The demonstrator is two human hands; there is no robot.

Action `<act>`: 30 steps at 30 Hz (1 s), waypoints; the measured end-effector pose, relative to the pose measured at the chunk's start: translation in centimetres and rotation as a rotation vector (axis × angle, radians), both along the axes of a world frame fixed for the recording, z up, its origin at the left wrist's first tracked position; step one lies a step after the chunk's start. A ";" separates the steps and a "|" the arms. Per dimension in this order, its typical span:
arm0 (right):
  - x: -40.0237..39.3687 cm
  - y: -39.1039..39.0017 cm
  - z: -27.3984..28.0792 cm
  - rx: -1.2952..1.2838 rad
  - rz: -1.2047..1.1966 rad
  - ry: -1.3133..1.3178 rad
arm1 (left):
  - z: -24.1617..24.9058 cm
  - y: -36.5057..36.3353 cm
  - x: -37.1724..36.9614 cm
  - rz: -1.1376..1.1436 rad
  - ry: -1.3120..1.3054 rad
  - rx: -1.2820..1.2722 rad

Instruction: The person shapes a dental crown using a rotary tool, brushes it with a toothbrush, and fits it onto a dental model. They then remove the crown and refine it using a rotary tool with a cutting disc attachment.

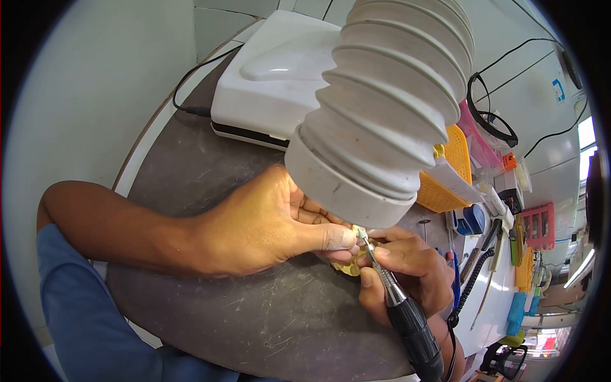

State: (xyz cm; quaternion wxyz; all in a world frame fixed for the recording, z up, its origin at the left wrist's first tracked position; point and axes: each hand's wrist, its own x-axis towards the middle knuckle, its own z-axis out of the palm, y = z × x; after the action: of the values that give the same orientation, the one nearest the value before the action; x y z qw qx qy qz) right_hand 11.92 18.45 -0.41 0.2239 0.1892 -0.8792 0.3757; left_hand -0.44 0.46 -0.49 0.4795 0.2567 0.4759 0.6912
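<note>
My left hand [267,223] is closed, thumb and fingers pinching a small pale piece [359,232] just below the mouth of the ribbed hose [382,108]. My right hand [414,267] is wrapped round a rotary handpiece [401,305] with a silver front and black body. The handpiece's tip points up and left and meets the pale piece, or is very close to it. Beneath the fingertips of both hands a yellowish object [347,266] shows in part; the hands hide the rest of it.
A white box-shaped device [273,70] with a black cable stands at the back left of the grey table [254,325]. On the right are a yellow basket [439,194], a blue item [471,219], a coiled black cord [474,286], tools and a pink rack [540,226].
</note>
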 end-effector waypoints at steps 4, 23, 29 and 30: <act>-0.1 -0.1 0.0 0.004 -0.003 0.008 | -0.1 0.1 0.0 0.000 0.010 0.008; -0.3 0.1 -0.2 -0.036 -0.056 0.097 | 0.5 -0.1 0.0 0.012 -0.073 -0.002; 0.3 0.0 0.2 0.028 -0.030 -0.004 | 0.6 -0.1 0.1 0.022 -0.045 -0.016; 0.3 0.1 0.2 0.028 -0.029 -0.005 | 0.6 -0.1 0.0 0.015 -0.035 -0.025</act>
State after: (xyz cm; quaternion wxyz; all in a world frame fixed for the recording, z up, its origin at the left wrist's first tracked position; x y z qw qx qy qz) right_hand 12.22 18.51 -0.24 0.2245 0.1785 -0.8877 0.3603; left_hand -0.42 0.39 0.13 0.4854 0.2350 0.4781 0.6932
